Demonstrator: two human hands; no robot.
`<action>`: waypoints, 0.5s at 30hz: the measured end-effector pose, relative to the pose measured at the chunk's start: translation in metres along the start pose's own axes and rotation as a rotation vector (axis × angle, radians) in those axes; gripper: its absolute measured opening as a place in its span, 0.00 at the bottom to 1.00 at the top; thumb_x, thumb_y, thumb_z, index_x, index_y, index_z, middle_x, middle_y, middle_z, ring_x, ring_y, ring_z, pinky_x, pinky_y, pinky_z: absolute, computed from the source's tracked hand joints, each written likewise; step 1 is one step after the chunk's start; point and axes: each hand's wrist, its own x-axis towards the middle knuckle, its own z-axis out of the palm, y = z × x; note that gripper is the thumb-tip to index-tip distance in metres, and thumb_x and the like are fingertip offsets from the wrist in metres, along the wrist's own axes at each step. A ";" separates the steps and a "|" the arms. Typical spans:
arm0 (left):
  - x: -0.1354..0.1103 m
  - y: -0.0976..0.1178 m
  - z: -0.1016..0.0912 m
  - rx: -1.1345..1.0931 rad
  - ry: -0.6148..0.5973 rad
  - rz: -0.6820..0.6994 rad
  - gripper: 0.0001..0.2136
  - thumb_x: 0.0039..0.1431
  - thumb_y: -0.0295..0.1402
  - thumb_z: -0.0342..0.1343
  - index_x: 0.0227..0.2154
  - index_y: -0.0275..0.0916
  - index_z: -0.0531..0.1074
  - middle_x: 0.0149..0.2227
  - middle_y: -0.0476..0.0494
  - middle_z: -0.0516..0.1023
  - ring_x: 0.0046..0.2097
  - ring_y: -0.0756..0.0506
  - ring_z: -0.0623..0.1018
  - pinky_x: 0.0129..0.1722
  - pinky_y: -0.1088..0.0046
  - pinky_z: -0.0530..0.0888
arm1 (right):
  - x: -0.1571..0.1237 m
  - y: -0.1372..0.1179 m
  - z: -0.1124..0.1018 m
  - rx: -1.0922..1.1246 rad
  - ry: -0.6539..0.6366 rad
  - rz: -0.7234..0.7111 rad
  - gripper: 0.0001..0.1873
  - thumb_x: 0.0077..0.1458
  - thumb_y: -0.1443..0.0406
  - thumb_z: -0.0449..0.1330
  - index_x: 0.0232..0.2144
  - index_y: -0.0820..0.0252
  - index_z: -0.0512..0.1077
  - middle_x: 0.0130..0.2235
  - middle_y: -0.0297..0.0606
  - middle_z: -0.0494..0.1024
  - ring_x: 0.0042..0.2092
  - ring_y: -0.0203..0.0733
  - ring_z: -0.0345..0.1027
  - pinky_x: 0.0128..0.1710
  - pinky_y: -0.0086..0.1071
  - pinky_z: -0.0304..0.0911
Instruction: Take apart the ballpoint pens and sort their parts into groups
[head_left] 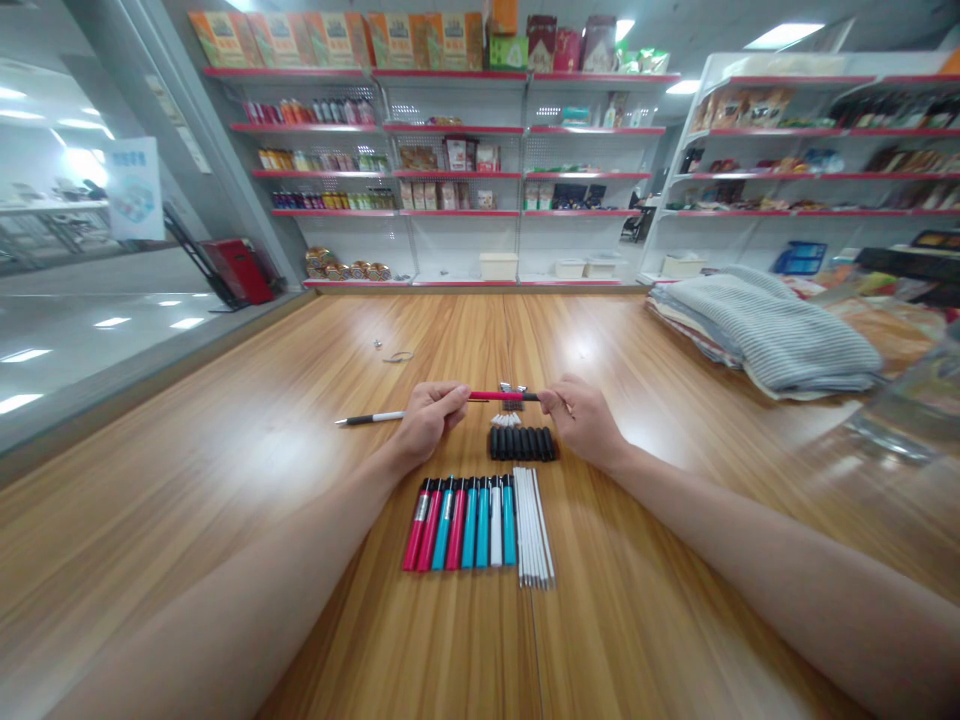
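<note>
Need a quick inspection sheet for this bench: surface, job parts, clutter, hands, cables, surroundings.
surface: glossy wooden tabletop, with light reflections.
job's things: red pen barrel held above the table; black pen grips in a row; red and teal pen barrels side by side; white refills bunched beside them.
clutter: small metal bits on the far side; black-and-white pen lying at left; folded striped cloth at right.
grippers: left hand grips the barrel; right hand pinches its black end.
cables: nothing seen.
surroundings: retail shelves stocked with packaged goods.
</note>
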 end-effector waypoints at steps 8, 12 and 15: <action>0.001 0.000 -0.003 -0.194 -0.081 -0.127 0.20 0.58 0.41 0.54 0.16 0.37 0.56 0.15 0.53 0.56 0.16 0.56 0.54 0.17 0.76 0.47 | 0.002 -0.005 0.002 -0.079 0.038 -0.067 0.16 0.62 0.65 0.50 0.23 0.61 0.68 0.25 0.38 0.71 0.32 0.41 0.60 0.32 0.34 0.57; 0.003 -0.002 -0.004 -0.260 -0.095 -0.168 0.20 0.57 0.41 0.55 0.16 0.37 0.55 0.14 0.54 0.55 0.16 0.57 0.53 0.17 0.77 0.47 | 0.002 -0.004 0.004 -0.116 0.041 -0.086 0.15 0.62 0.66 0.50 0.24 0.60 0.68 0.26 0.39 0.72 0.33 0.42 0.60 0.34 0.36 0.58; 0.005 -0.001 -0.005 -0.300 -0.113 -0.228 0.21 0.56 0.41 0.55 0.16 0.38 0.53 0.14 0.54 0.55 0.15 0.57 0.53 0.16 0.77 0.46 | 0.002 -0.002 0.004 -0.144 0.047 -0.090 0.14 0.61 0.67 0.50 0.25 0.61 0.69 0.27 0.40 0.73 0.34 0.43 0.60 0.35 0.36 0.58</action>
